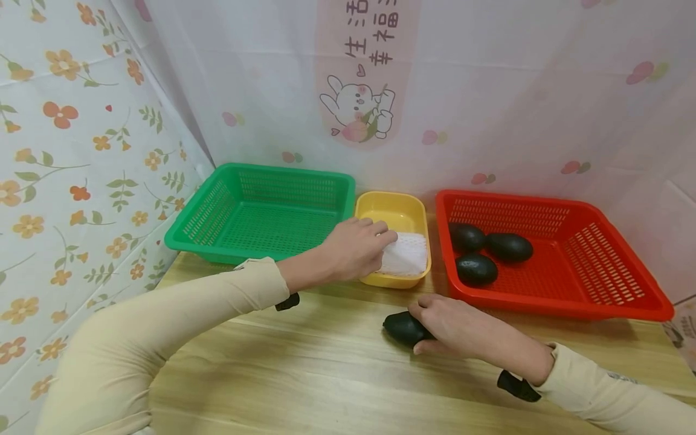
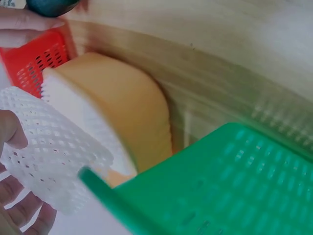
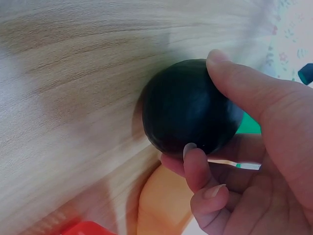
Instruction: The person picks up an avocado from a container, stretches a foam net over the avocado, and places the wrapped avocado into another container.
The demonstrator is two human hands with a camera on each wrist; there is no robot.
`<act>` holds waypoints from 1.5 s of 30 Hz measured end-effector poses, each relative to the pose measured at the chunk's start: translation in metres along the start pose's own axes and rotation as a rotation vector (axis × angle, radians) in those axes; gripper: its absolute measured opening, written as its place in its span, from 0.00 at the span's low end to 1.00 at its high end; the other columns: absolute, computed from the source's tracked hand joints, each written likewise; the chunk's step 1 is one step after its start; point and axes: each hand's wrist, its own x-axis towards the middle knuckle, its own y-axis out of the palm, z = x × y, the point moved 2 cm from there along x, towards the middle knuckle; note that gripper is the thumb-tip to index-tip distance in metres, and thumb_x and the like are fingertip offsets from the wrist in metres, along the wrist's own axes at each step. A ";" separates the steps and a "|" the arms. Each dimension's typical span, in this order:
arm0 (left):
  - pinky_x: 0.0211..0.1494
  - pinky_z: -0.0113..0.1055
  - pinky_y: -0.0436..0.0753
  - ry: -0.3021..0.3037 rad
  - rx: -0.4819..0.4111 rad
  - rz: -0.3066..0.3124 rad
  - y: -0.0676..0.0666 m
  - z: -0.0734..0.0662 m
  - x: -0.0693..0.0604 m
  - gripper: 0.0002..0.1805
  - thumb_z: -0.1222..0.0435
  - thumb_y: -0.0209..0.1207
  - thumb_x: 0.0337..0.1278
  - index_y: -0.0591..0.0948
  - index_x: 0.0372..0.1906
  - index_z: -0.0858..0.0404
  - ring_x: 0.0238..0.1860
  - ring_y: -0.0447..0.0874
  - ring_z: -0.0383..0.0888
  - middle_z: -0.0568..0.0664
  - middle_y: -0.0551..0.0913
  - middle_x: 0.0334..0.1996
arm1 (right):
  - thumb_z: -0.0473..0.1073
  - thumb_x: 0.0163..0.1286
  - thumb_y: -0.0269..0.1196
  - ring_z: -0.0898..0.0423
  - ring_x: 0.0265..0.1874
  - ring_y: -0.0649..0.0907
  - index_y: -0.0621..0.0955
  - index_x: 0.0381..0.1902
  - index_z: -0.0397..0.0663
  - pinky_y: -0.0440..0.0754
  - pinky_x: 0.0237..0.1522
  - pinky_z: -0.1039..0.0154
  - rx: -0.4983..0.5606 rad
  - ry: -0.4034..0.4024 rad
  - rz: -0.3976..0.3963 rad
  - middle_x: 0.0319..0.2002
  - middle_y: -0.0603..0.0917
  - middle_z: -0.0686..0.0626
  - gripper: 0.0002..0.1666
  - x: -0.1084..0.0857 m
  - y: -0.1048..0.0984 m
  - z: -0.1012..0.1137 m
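My right hand (image 1: 454, 323) grips a dark avocado (image 1: 405, 328) low at the wooden table. In the right wrist view, its thumb and fingers (image 3: 234, 78) close around the avocado's sides. Over the yellow tub (image 1: 394, 282), my left hand (image 1: 359, 248) pinches a white foam net sleeve (image 2: 41, 142) between thumb and fingers, as the left wrist view shows. More white foam netting (image 1: 408, 254) shows in the tub. Three more dark avocados (image 1: 477, 269) lie at the left side of the red basket (image 1: 549, 307), right of the tub.
A green basket (image 1: 261, 251) with slotted walls stands left of the yellow tub, holding nothing visible. All containers line the back of the wooden table (image 1: 304, 380), against a printed cloth (image 1: 489, 90). Another flowered cloth (image 1: 65, 181) hangs along the left side.
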 end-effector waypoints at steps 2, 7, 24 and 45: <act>0.36 0.35 0.75 0.004 -0.010 -0.028 -0.005 0.002 -0.001 0.15 0.66 0.55 0.64 0.79 0.54 0.57 0.36 0.77 0.47 0.46 0.79 0.41 | 0.56 0.55 0.79 0.55 0.33 0.77 0.82 0.49 0.38 0.82 0.34 0.59 -0.004 -0.002 -0.006 0.37 0.79 0.47 0.34 0.000 0.001 -0.001; 0.35 0.36 0.74 0.007 -0.043 -0.093 -0.017 0.004 -0.006 0.15 0.67 0.55 0.63 0.80 0.54 0.59 0.34 0.77 0.45 0.47 0.79 0.38 | 0.57 0.55 0.79 0.55 0.34 0.77 0.82 0.49 0.38 0.82 0.35 0.59 0.005 0.007 0.005 0.38 0.79 0.47 0.34 0.000 0.001 -0.002; 0.31 0.34 0.71 0.076 -0.063 -0.259 -0.034 -0.003 -0.045 0.13 0.67 0.59 0.61 0.81 0.51 0.61 0.34 0.77 0.45 0.47 0.80 0.39 | 0.56 0.56 0.79 0.55 0.33 0.78 0.81 0.51 0.37 0.82 0.34 0.59 -0.015 0.007 -0.005 0.38 0.79 0.47 0.35 0.002 0.001 -0.001; 0.30 0.33 0.71 0.047 -0.049 -0.123 -0.032 -0.025 -0.089 0.10 0.66 0.61 0.57 0.80 0.44 0.56 0.32 0.80 0.44 0.44 0.82 0.37 | 0.57 0.57 0.77 0.54 0.36 0.79 0.82 0.52 0.37 0.82 0.39 0.57 0.026 0.015 0.004 0.41 0.80 0.46 0.35 0.000 0.001 -0.002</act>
